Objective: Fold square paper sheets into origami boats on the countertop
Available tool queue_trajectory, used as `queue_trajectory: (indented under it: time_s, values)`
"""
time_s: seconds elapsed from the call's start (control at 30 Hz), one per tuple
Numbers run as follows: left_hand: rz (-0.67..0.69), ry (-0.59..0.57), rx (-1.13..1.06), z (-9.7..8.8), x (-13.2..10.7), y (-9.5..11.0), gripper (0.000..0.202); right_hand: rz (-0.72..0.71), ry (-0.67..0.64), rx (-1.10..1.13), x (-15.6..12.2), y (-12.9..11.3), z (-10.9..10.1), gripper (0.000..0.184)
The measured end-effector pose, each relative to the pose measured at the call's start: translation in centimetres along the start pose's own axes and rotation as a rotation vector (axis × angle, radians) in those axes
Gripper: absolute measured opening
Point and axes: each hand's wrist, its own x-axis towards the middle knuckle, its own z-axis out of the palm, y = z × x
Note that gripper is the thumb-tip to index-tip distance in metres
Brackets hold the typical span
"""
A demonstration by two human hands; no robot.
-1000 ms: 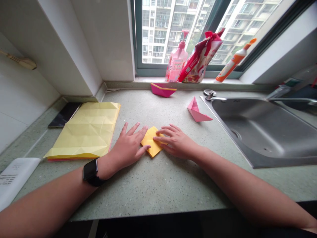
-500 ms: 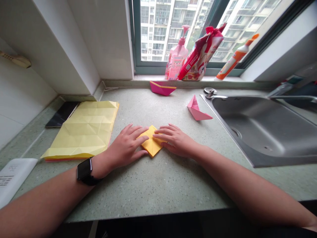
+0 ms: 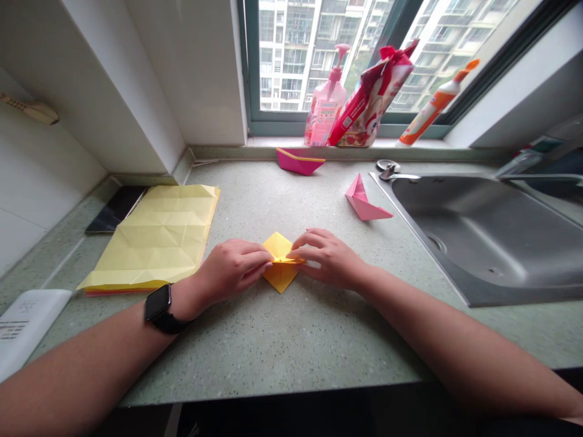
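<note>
A folded square of yellow origami paper lies on the counter with one corner toward me. Across its middle a flap stands partly raised. My left hand, a black watch on its wrist, pinches the left end of that flap. At the right end, my right hand has its thumb and fingers closed on the paper. Beyond them rest a pink folded paper boat and a magenta paper boat with a yellow edge.
Creased yellow sheets lie at the left, beside a dark phone and a white device. A steel sink is set in at the right. A pink pump bottle, a red pouch and an orange-white bottle stand on the sill.
Both hands have gone from lying spread on the folded paper to pinching its sides. A flap across the paper's middle has come up.
</note>
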Motion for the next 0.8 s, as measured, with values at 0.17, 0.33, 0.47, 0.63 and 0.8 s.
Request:
queue_trajectory:
  time_s: [0.17, 0.33, 0.47, 0.63, 0.8]
  values:
    - [-0.002, -0.018, -0.003, 0.0, -0.1, 0.0, 0.024, 0.002, 0.044, -0.017, -0.1, 0.2, 0.4, 0.022]
    - [-0.041, -0.085, 0.065, 0.1, -0.1, -0.3, 0.018, -0.004, 0.008, -0.004, -0.2, 0.4, 0.2, 0.022]
    - [-0.067, -0.132, 0.118, 0.2, -0.1, -0.3, 0.014, 0.022, -0.056, -0.041, -0.3, 0.4, -0.1, 0.022]
    - [-0.103, -0.148, 0.172, 0.2, 0.1, -0.1, 0.011, 0.057, -0.093, -0.082, -0.3, 0.3, -0.5, 0.019]
    - [-0.102, -0.167, 0.175, -0.4, 0.1, -0.3, 0.013, 0.032, -0.095, -0.085, -0.3, 0.4, -1.1, 0.016]
